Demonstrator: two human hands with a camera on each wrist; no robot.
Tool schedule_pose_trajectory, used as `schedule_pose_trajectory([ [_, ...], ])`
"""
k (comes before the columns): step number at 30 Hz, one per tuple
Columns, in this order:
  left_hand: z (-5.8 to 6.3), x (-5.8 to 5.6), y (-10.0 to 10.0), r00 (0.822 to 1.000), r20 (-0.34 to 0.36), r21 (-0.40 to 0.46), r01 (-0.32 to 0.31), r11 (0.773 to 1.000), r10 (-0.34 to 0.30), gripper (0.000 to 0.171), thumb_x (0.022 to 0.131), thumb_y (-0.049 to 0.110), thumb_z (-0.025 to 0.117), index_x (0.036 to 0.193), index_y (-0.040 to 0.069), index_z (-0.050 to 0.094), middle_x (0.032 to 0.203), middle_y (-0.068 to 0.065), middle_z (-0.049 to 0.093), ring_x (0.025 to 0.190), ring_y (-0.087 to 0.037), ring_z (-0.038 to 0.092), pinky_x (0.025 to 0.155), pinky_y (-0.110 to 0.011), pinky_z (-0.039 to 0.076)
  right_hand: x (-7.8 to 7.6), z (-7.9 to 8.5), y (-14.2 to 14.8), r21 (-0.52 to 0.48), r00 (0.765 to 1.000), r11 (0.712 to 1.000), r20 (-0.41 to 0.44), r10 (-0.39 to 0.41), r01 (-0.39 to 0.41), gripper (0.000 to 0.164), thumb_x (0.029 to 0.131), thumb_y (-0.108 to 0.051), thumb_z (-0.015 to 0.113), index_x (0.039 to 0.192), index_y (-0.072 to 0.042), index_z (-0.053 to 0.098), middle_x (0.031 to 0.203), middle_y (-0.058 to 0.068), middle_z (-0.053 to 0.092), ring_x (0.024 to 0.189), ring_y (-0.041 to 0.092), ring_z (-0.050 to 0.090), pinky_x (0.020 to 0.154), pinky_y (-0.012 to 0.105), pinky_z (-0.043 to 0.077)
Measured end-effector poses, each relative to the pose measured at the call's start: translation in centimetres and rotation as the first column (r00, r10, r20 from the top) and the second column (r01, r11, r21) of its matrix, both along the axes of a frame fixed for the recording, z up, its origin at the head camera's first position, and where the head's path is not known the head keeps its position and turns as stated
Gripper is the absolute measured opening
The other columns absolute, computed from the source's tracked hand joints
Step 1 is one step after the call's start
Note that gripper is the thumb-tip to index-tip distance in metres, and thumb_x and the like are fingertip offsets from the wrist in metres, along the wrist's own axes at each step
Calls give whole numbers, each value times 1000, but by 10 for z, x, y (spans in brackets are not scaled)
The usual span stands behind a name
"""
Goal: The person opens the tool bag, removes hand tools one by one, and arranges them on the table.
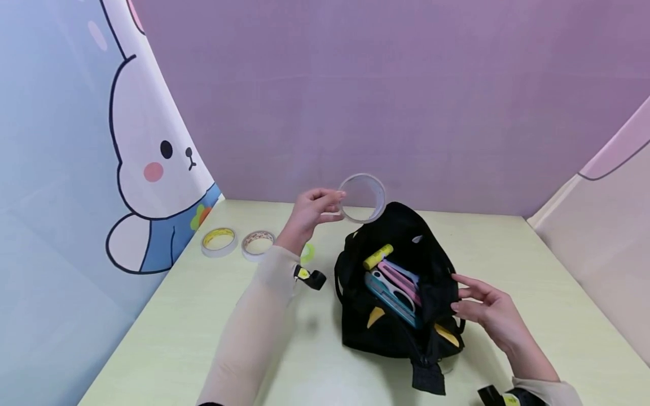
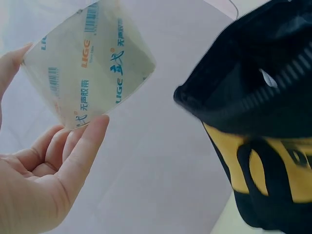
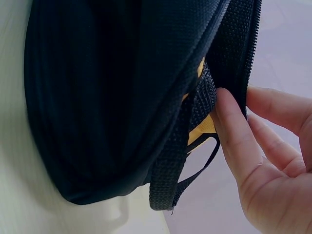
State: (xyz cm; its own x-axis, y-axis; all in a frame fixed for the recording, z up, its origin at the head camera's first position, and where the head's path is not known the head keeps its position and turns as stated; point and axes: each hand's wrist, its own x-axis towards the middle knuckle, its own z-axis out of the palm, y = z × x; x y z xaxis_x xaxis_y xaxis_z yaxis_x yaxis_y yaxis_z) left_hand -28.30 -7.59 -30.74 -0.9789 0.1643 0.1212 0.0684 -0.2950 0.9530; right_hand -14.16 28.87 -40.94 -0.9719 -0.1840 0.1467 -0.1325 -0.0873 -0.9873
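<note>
My left hand (image 1: 317, 211) pinches a clear tape roll (image 1: 380, 197) between thumb and fingers, holding it up at the far left of a black zip bag (image 1: 376, 338). Blue and orange print shows through the tape roll (image 2: 87, 68) in the left wrist view. With its zip undone, the bag stands on the table and gapes upward. My right hand (image 1: 490, 310) grips the bag's right edge, thumb and fingers on either side of the zipped rim in the right wrist view. Inside lie a yellow glue stick (image 1: 378, 256), a teal cutter (image 1: 388, 300) and a pink-handled item (image 1: 398, 282).
Two more tape rolls lie flat at the table's left, one with a yellow core (image 1: 218, 232) and one with a printed core (image 1: 258, 235). A small green ring (image 1: 307, 253) shows partly behind the left wrist. A purple backdrop (image 1: 406, 101) rises behind the table (image 1: 178, 338).
</note>
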Motion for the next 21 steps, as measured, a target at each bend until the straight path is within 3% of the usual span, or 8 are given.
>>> schedule_pose_trajectory([
  [11, -31, 13, -43, 991, 66, 39, -116, 992, 113, 4, 92, 7, 70, 88, 6, 69, 82, -4, 66, 68, -12, 64, 74, -37, 61, -1, 0, -2, 14, 1000, 1000, 7, 1, -2, 58, 90, 18, 58, 125, -26, 70, 96, 0, 71, 78, 11, 70, 69, 26, 59],
  [21, -59, 27, -80, 973, 139, -10, -185, 983, 185, 4, 94, 7, 66, 92, 8, 69, 87, -4, 66, 72, -13, 66, 76, -35, 61, -1, -1, -2, -11, 1000, 1000, -1, 15, -15, 58, 89, 19, 57, 125, -25, 70, 96, 1, 71, 78, 11, 70, 69, 25, 59],
])
